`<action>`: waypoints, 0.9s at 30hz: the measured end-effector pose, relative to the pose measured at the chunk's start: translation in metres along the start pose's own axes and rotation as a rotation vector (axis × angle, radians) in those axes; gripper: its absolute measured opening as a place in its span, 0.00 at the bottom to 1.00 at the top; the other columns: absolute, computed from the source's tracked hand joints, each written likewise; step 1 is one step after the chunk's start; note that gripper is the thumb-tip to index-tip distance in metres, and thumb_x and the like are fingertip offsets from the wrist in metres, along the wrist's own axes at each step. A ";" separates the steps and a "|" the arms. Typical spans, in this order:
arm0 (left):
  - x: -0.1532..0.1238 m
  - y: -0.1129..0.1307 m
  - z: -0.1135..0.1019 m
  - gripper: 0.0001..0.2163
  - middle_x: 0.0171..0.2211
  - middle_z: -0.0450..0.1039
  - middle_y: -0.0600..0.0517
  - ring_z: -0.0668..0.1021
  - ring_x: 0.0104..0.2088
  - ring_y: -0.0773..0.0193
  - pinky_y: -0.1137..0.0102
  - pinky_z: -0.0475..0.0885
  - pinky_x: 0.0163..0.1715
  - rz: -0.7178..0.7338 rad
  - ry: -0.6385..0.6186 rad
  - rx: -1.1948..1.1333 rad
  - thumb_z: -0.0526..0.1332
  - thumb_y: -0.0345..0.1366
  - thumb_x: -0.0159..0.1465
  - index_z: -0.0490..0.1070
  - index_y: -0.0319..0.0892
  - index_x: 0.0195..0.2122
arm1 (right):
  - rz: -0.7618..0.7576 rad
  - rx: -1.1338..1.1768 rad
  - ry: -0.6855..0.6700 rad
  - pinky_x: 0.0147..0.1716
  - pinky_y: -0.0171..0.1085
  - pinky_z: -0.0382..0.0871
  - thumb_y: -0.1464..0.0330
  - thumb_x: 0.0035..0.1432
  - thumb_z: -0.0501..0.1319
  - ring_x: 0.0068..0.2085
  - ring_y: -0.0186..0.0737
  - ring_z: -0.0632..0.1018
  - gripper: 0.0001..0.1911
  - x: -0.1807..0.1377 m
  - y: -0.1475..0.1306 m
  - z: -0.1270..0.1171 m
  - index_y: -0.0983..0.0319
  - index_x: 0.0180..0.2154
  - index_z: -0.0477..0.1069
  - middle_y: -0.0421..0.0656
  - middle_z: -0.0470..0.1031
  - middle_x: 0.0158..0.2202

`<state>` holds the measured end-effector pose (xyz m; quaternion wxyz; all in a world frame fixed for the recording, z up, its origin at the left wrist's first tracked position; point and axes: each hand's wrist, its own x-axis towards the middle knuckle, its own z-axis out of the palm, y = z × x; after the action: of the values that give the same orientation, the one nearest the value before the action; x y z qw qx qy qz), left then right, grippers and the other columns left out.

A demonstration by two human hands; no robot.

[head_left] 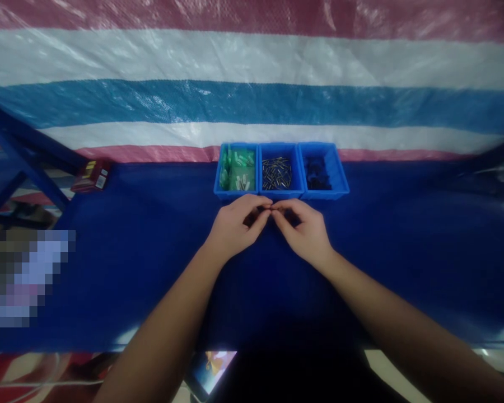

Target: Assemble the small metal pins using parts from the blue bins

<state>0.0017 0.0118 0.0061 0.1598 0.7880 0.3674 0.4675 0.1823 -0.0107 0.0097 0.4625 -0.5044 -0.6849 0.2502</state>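
My left hand [239, 224] and my right hand [304, 229] meet fingertip to fingertip just in front of three joined blue bins. Both are closed in a pinch. Whatever lies between the fingertips is too small and dark to name. Directly behind my hands, the middle bin [280, 195] holds many thin metal pins [277, 172]. In the left bin [237, 195] are green plastic bags [243, 157] and some small pale pieces [242, 182]. Dark parts [317, 172] that I cannot make out lie in the right bin [339, 182].
The bins stand at the back of a dark blue table [151, 240]. A dark red box [91, 175] sits at the back left beside a blue metal frame [37, 140]. A striped tarp [252, 101] hangs behind. Below the front edge, a lit screen [212, 369] shows.
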 end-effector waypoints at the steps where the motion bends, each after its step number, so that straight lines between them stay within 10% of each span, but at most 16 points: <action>1: 0.000 0.000 0.000 0.08 0.39 0.81 0.52 0.81 0.33 0.69 0.75 0.78 0.35 0.002 -0.003 -0.005 0.64 0.30 0.66 0.75 0.43 0.46 | 0.005 0.003 0.003 0.37 0.40 0.78 0.69 0.62 0.63 0.37 0.40 0.81 0.04 0.000 0.001 0.000 0.59 0.39 0.77 0.44 0.81 0.37; 27: -0.004 -0.004 0.002 0.14 0.44 0.80 0.50 0.82 0.34 0.68 0.74 0.79 0.36 -0.093 -0.069 -0.029 0.62 0.32 0.67 0.72 0.45 0.54 | 0.001 -0.016 -0.018 0.35 0.39 0.76 0.69 0.63 0.64 0.37 0.40 0.81 0.04 -0.001 0.001 0.000 0.58 0.39 0.78 0.43 0.81 0.36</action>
<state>0.0005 0.0116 0.0006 0.2053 0.7832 0.3910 0.4377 0.1823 -0.0109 0.0087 0.4523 -0.5059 -0.6908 0.2495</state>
